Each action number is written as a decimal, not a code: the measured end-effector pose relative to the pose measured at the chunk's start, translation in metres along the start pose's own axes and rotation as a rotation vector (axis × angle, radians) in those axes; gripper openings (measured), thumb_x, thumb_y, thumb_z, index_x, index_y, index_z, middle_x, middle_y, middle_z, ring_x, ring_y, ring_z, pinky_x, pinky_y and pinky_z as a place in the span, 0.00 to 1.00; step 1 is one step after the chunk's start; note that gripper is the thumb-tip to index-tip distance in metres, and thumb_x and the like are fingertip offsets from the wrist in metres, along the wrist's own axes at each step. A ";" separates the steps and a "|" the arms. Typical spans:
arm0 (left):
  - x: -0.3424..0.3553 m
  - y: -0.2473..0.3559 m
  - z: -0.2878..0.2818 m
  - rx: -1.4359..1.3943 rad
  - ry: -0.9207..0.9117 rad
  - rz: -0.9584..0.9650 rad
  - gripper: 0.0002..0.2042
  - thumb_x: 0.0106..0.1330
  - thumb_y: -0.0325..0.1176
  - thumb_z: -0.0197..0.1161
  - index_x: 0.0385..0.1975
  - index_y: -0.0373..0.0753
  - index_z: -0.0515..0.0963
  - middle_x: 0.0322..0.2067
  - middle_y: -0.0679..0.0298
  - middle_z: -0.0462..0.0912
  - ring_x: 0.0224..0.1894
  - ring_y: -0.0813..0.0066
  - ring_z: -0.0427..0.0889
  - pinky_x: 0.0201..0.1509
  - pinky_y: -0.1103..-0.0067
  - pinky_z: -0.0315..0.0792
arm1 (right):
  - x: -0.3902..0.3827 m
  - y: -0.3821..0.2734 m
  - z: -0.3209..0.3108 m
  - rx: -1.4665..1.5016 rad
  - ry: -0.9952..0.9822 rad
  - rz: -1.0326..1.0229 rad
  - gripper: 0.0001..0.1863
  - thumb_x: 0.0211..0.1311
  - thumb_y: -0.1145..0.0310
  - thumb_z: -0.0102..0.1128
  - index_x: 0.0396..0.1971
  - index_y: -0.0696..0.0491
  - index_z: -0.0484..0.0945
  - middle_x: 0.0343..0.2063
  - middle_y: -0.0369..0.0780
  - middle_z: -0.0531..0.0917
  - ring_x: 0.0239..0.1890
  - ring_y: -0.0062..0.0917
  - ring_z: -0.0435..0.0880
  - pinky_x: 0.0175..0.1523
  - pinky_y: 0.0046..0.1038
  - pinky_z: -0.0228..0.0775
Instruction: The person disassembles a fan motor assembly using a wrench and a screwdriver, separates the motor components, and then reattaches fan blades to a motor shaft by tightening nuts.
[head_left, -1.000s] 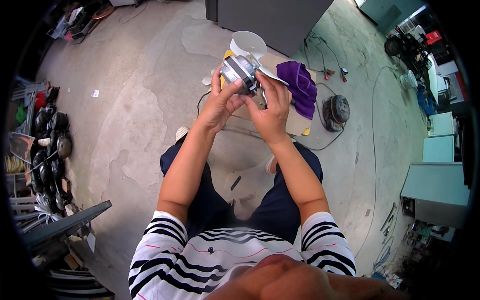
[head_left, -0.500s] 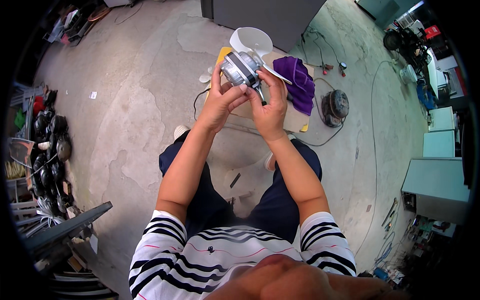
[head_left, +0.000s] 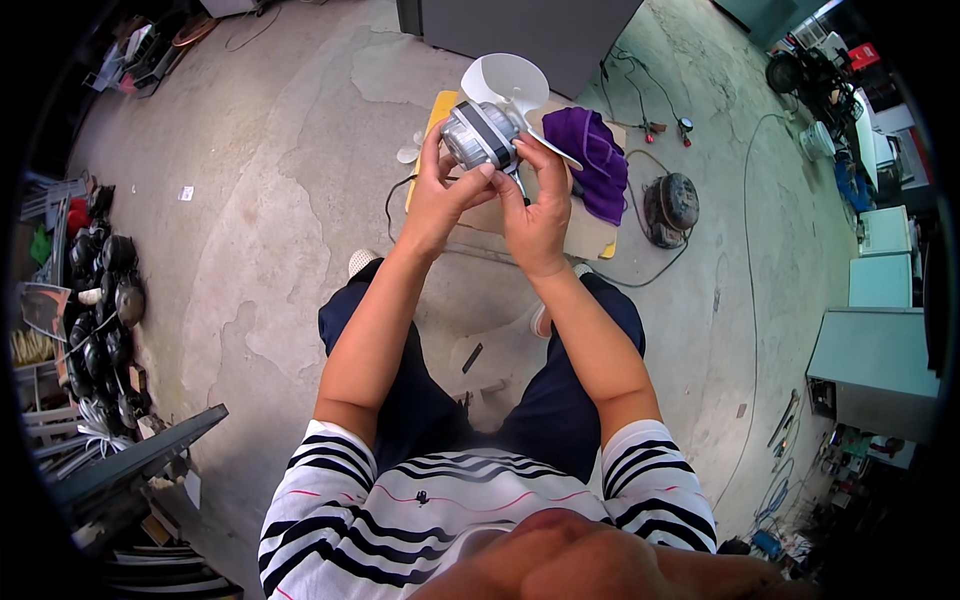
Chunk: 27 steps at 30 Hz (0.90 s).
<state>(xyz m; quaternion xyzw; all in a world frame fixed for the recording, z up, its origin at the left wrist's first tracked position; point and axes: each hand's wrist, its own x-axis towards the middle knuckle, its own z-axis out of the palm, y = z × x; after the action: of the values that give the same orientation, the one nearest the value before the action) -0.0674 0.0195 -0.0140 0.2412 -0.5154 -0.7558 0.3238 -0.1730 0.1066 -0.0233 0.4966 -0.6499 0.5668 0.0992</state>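
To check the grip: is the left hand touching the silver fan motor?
Touching. The head view shows the left hand with its forefinger lying against the left side of the silver fan motor.

Short-slv. shirt [head_left: 455, 510], white w/ blk. horiz. stripes, some thick, some thin; 1 thin pinkish-red line runs across chest & both sleeves [head_left: 655, 470]. Small dk. emblem [head_left: 421, 497] on L chest. White hems on slvs. Pants [head_left: 398, 415] dk. navy, plain. 2 shoes, off-white; L shoe [head_left: 363, 262] dotted all over toe.
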 end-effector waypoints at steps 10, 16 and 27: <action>0.005 -0.008 0.001 -0.138 0.019 -0.027 0.39 0.63 0.38 0.60 0.71 0.43 0.45 0.57 0.50 0.67 0.48 0.64 0.81 0.48 0.72 0.81 | -0.005 0.000 0.005 -0.081 0.025 -0.046 0.22 0.53 0.71 0.69 0.49 0.52 0.76 0.46 0.41 0.80 0.50 0.36 0.75 0.62 0.40 0.56; 0.000 -0.007 0.007 -0.010 0.038 0.041 0.38 0.64 0.39 0.57 0.72 0.48 0.44 0.54 0.51 0.71 0.43 0.68 0.82 0.47 0.73 0.80 | -0.002 -0.003 0.003 -0.103 0.047 -0.059 0.21 0.52 0.72 0.68 0.48 0.52 0.76 0.45 0.40 0.79 0.50 0.35 0.75 0.61 0.40 0.56; 0.002 -0.008 0.008 -0.123 0.049 -0.036 0.37 0.65 0.39 0.56 0.71 0.44 0.43 0.54 0.49 0.70 0.47 0.64 0.81 0.49 0.71 0.81 | -0.005 -0.001 0.004 -0.135 0.026 -0.063 0.21 0.52 0.71 0.69 0.48 0.51 0.77 0.44 0.39 0.79 0.50 0.34 0.75 0.63 0.43 0.55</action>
<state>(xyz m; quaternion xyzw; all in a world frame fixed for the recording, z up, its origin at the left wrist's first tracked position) -0.0759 0.0254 -0.0186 0.2483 -0.4557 -0.7856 0.3369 -0.1681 0.1060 -0.0278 0.5017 -0.6693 0.5245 0.1588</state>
